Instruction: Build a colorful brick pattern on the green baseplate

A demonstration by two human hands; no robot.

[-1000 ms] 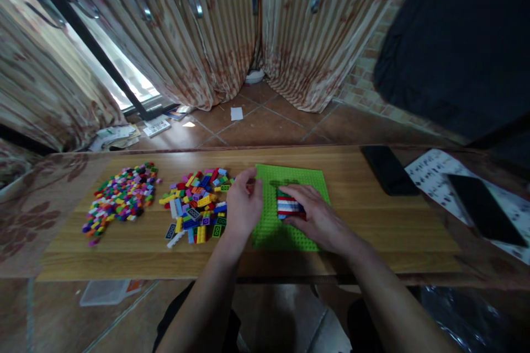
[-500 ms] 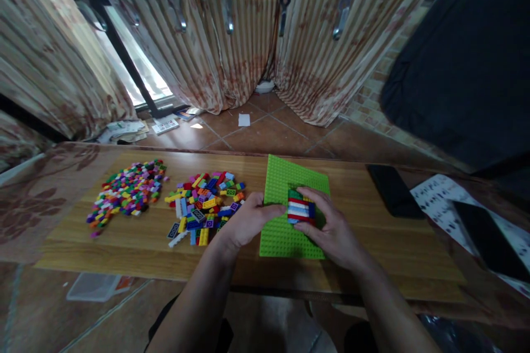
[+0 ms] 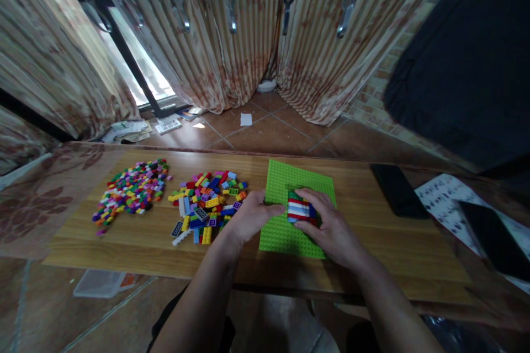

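A bright green studded baseplate (image 3: 275,237) lies at a slight angle near the front of the table. On its middle sits a small block of stacked toy bricks (image 3: 298,210), striped red, white and light blue, with green at the far end and dark blue at the right. My right hand (image 3: 327,224) is closed around the right side of this block, thumb at the near end and fingers at the far end, covering part of it. My left hand (image 3: 253,215) grips the baseplate's left edge, its thumb reaching toward the block; its other fingers are mostly hidden.
A loose pile of larger bricks (image 3: 211,204) lies left of the baseplate, with a heap of tiny bricks (image 3: 134,187) farther left. At the right are a black flat object (image 3: 398,190), a printed sheet (image 3: 441,198) and a dark phone-like slab (image 3: 494,240). A clear plastic box (image 3: 99,283) rests on the floor.
The baseplate has turned very slightly under my hands. Both hands keep the same hold, and the whole view has shifted a little.
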